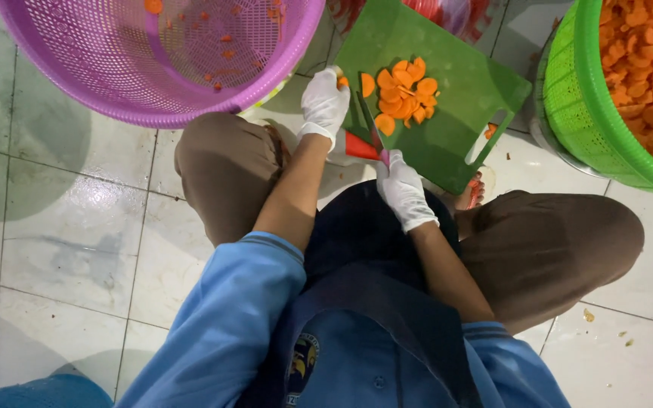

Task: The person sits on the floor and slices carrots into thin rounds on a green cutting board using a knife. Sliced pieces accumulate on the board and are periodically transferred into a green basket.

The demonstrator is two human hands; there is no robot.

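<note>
Head view, looking straight down: seated low on a white tiled floor (69, 227), knees spread, green cutting board (447, 83) just ahead. Left hand (323, 102), gloved, curled over a carrot stub (341, 80) at the board's left edge, pinning it down. Right hand (402, 189), gloved, clenched around a red-handled knife (368, 136), blade angled toward the far left, close beside the left fingers. Carrot slices (404, 94) heaped mid-board, right of the blade. Likely risks: nicking the left glove, so short a stub; slices sliding off the tilted board. Purple basket (160, 60) far left, green basket (629, 83) of slices far right.
</note>
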